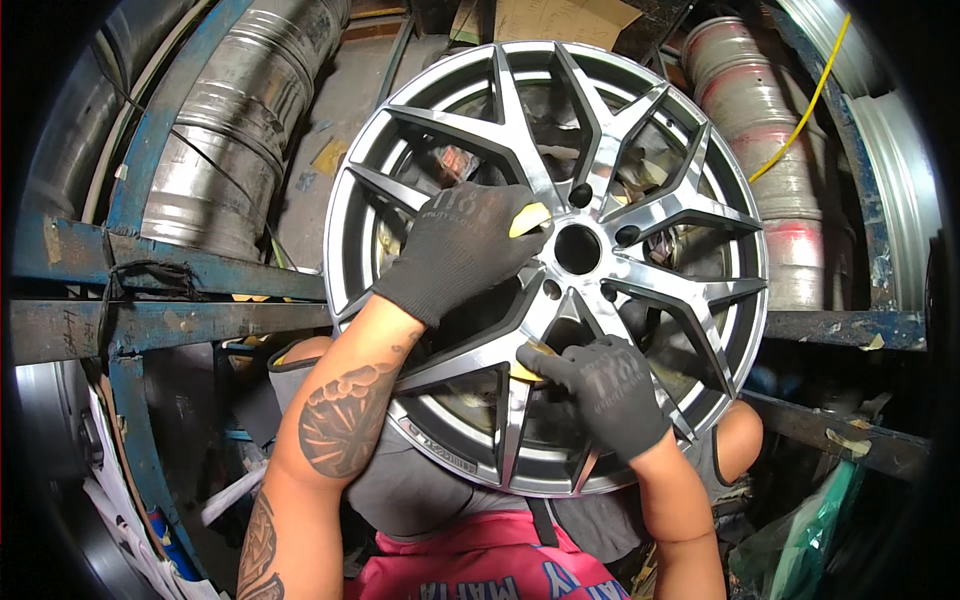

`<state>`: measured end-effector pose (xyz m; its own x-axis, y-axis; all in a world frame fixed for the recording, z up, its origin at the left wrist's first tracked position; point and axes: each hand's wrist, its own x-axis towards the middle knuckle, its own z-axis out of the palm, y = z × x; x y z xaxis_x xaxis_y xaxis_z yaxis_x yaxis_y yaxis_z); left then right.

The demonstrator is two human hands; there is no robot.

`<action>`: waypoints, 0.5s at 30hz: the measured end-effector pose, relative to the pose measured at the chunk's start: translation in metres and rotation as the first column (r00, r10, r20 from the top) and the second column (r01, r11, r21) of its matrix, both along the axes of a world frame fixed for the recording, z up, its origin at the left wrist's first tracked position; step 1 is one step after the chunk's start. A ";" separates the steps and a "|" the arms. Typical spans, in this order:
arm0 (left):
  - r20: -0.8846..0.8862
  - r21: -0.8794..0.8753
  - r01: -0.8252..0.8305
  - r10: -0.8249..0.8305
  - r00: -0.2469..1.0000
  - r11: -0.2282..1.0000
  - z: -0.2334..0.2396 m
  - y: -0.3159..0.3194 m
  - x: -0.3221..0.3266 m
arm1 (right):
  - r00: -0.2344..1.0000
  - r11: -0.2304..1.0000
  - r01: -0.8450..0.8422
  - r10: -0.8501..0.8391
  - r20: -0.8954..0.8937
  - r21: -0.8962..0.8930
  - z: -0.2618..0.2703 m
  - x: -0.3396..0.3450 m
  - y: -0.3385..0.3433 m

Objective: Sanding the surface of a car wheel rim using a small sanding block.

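Observation:
A multi-spoke alloy wheel (600, 169) with bright metal spoke faces and dark grey sides lies in front of me, its lower rim over my lap. My left hand (476, 236), in a black knit glove, pinches a small yellow piece of sheet (529, 219), possibly sandpaper, against a spoke left of the round centre bore (577, 250). Lower down, my right hand (611, 386) wears a matching glove. Its fingers hold another yellow piece (525, 373) at a spoke below the hub. The gloves hide parts of the spokes and the fingertips.
Silvery wheel barrels are stacked on the left (225, 142) and the right (772, 150). Worn blue metal frame bars (195, 266) run along both sides. A yellow cord (806, 112) hangs at the right, and cardboard (559, 21) lies beyond the wheel.

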<state>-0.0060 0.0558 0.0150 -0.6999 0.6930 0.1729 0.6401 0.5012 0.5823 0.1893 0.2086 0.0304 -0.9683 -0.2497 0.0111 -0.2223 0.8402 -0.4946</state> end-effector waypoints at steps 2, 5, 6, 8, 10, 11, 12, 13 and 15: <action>-0.004 -0.022 -0.001 0.001 1.000 1.000 -0.001 -0.003 0.001 | 0.995 0.999 0.008 -0.012 0.097 0.047 -0.008 0.011 0.005; -0.029 0.007 -0.020 0.021 0.999 1.000 -0.008 -0.005 -0.001 | 0.990 0.989 -0.025 0.004 0.143 0.146 0.010 0.003 0.002; -0.076 0.009 -0.016 0.016 0.997 1.000 -0.008 -0.003 -0.001 | 0.998 0.994 -0.013 0.006 0.064 0.109 0.000 -0.001 0.000; -0.087 -0.013 -0.014 0.013 0.996 1.000 -0.008 -0.001 0.000 | 0.998 0.997 0.052 -0.049 0.049 -0.064 -0.013 -0.003 0.001; -0.043 -0.044 -0.033 0.031 0.999 0.998 -0.005 -0.005 0.001 | 0.994 0.995 -0.005 -0.006 0.109 0.099 0.009 -0.003 0.001; 0.007 -0.069 -0.045 0.046 0.999 0.997 -0.005 -0.004 0.001 | 0.983 0.962 -0.067 0.019 0.180 0.264 0.016 -0.003 0.003; 0.010 -0.064 -0.047 0.047 0.999 0.997 -0.005 -0.002 0.002 | 0.996 0.992 -0.045 0.036 0.086 0.114 0.018 -0.005 0.002; -0.003 -0.053 -0.037 0.037 0.999 0.998 -0.006 -0.002 0.001 | 0.995 0.992 -0.048 0.037 0.088 0.117 0.010 -0.003 0.001; -0.015 -0.041 -0.032 0.032 0.999 0.999 -0.006 -0.004 0.001 | 0.999 0.999 -0.033 0.032 0.030 0.029 -0.013 -0.004 -0.003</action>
